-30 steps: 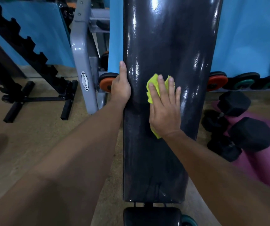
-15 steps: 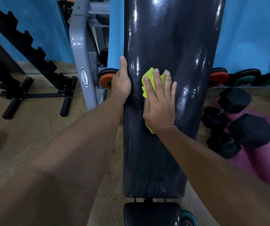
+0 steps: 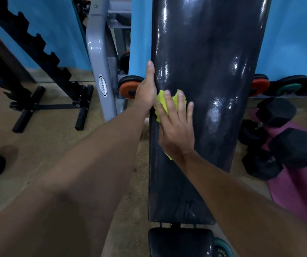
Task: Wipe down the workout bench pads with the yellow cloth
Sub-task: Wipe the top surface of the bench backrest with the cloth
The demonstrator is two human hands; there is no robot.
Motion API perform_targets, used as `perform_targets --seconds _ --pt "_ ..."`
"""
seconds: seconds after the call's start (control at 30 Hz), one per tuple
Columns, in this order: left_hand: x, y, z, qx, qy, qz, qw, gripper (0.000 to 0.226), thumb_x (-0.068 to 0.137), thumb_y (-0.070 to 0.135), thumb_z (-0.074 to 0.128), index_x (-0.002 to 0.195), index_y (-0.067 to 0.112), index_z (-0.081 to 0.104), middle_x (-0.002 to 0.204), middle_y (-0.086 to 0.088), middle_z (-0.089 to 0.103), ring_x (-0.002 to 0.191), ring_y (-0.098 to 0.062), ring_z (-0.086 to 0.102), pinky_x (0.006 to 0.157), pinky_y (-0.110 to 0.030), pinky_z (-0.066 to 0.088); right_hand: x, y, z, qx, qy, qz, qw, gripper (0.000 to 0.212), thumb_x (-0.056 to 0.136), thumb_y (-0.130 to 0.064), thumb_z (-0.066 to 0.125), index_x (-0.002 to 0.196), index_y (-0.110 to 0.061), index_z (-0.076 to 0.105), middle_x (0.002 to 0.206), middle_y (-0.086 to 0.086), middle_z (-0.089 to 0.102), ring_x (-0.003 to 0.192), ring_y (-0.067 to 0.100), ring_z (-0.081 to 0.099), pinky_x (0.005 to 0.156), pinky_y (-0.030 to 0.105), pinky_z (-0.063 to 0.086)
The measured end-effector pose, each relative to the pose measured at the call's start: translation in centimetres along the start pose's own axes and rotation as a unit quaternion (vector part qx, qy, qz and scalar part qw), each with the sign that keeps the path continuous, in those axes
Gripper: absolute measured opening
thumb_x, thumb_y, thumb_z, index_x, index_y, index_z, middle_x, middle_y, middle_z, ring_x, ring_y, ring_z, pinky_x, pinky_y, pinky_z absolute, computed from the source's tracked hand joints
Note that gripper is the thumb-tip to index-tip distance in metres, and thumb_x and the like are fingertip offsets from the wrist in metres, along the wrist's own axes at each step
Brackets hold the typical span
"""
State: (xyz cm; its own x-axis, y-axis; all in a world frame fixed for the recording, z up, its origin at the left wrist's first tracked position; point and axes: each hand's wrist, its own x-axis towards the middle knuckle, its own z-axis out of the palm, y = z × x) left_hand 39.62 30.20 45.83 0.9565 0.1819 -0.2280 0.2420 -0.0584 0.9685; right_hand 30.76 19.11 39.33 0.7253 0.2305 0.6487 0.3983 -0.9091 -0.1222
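- While the long glossy black bench pad (image 3: 204, 89) is steadied at its edge by the left hand (image 3: 146, 93), thumb straight, fingers hidden behind it.
- The crumpled soft yellow cloth (image 3: 163, 100) is pressed flat near that edge under the right hand (image 3: 176, 128), fingers straight.
- Light and limp, it is best pinned by the palm.

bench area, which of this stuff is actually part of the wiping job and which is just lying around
Part of the job:
- yellow cloth, pressed flat under the right hand
- long back pad, steadied at its edge by the left hand
- seat pad

Just lying about:
- black hex dumbbells
- purple mat
- orange weight plates
- grey Matrix frame
- black notched rack
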Motion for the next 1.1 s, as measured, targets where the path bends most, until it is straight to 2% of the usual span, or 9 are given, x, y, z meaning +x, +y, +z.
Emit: perform_targets --seconds 0.07,0.13,0.3,0.47,0.67,0.8,0.87,0.97,1.1 --pt "2.5 -1.8 0.0 -0.029 0.005 -0.022 0.999 0.136 0.045 0.117 0.035 0.136 0.023 0.072 0.129 0.001 0.076 0.123 -0.019 0.069 0.118 -0.04 0.045 -1.0 -0.6 0.4 -0.007 -0.014 -0.049 0.999 0.047 0.098 -0.008 0.048 0.144 -0.014 0.055 0.163 0.011 0.035 0.154 0.04 0.02 0.125 0.06 0.009" --pt "3.5 -2.6 0.1 -0.055 0.009 -0.043 0.998 0.144 0.034 0.118 0.042 0.14 0.025 0.068 0.132 0.003 0.074 0.127 -0.02 0.067 0.12 -0.041 0.043 -2.1 -0.3 0.4 -0.017 -0.034 -0.095 0.995 0.044 0.099 -0.007 0.048 0.14 -0.015 0.059 0.161 0.009 0.038 0.153 0.038 0.024 0.125 0.059 0.014" --pt "3.1 -3.6 0.3 -0.112 -0.055 -0.061 0.99 0.127 0.046 0.112 0.054 0.141 0.029 0.069 0.135 0.007 0.074 0.131 -0.017 0.066 0.123 -0.042 0.04 -3.5 2.0 -1.3 -0.05 -0.073 -0.07 0.994 0.055 0.095 -0.011 0.048 0.149 -0.02 0.048 0.167 0.008 0.026 0.155 0.036 0.016 0.124 0.061 0.012" --pt "-1.3 -1.4 0.2 -0.094 -0.052 -0.004 0.994 0.086 0.091 0.089 0.038 0.141 0.025 0.066 0.139 0.008 0.071 0.132 -0.011 0.063 0.125 -0.039 0.038 -1.6 1.1 -0.6 -0.029 -0.014 0.013 0.999 0.054 0.099 -0.009 0.05 0.152 -0.015 0.044 0.166 0.012 0.027 0.155 0.04 0.015 0.124 0.061 0.011" --pt "-1.1 -3.0 0.4 -0.127 -0.083 -0.035 0.988 0.1 0.075 0.099 0.049 0.143 0.027 0.066 0.137 0.004 0.073 0.132 -0.015 0.065 0.124 -0.042 0.04 -4.8 1.2 -0.3 -0.051 -0.071 -0.071 0.994 0.053 0.098 -0.017 0.047 0.152 -0.019 0.045 0.167 0.007 0.025 0.155 0.036 0.017 0.124 0.058 0.011" --pt "-2.3 -2.9 0.5 -0.087 -0.035 -0.038 0.995 0.066 0.1 0.081 0.037 0.135 0.031 0.062 0.119 0.011 0.07 0.122 -0.009 0.062 0.118 -0.028 0.038 -4.6 3.0 -0.9 -0.04 -0.037 -0.003 0.999 0.053 0.099 -0.014 0.049 0.152 -0.018 0.044 0.167 0.01 0.025 0.156 0.036 0.014 0.125 0.06 0.009" --pt "-2.6 -3.3 0.8 -0.079 -0.034 -0.042 0.995 0.068 0.099 0.082 0.036 0.135 0.031 0.063 0.125 0.012 0.066 0.125 -0.009 0.06 0.119 -0.03 0.038 -3.5 2.3 -0.5 -0.034 0.003 0.04 0.999 0.051 0.101 -0.01 0.048 0.151 -0.015 0.046 0.165 0.012 0.028 0.155 0.038 0.016 0.125 0.061 0.01" --pt "-2.6 -3.7 0.4 -0.087 -0.026 -0.044 0.995 0.085 0.081 0.097 0.041 0.124 0.03 0.071 0.133 0.009 0.073 0.127 -0.011 0.065 0.124 -0.038 0.04 -2.9 0.5 0.2 -0.015 0.001 0.018 1.0 0.054 0.099 -0.008 0.049 0.152 -0.014 0.045 0.165 0.011 0.028 0.154 0.04 0.017 0.125 0.061 0.011" --pt "-2.5 -4.0 0.5 -0.082 -0.017 -0.038 0.996 0.119 0.059 0.107 0.04 0.143 0.026 0.066 0.139 0.006 0.071 0.132 -0.014 0.062 0.125 -0.04 0.037 -4.7 1.3 0.1 -0.028 -0.045 -0.032 0.998 0.056 0.099 -0.016 0.044 0.154 -0.018 0.04 0.167 0.007 0.024 0.156 0.036 0.014 0.126 0.058 0.008"
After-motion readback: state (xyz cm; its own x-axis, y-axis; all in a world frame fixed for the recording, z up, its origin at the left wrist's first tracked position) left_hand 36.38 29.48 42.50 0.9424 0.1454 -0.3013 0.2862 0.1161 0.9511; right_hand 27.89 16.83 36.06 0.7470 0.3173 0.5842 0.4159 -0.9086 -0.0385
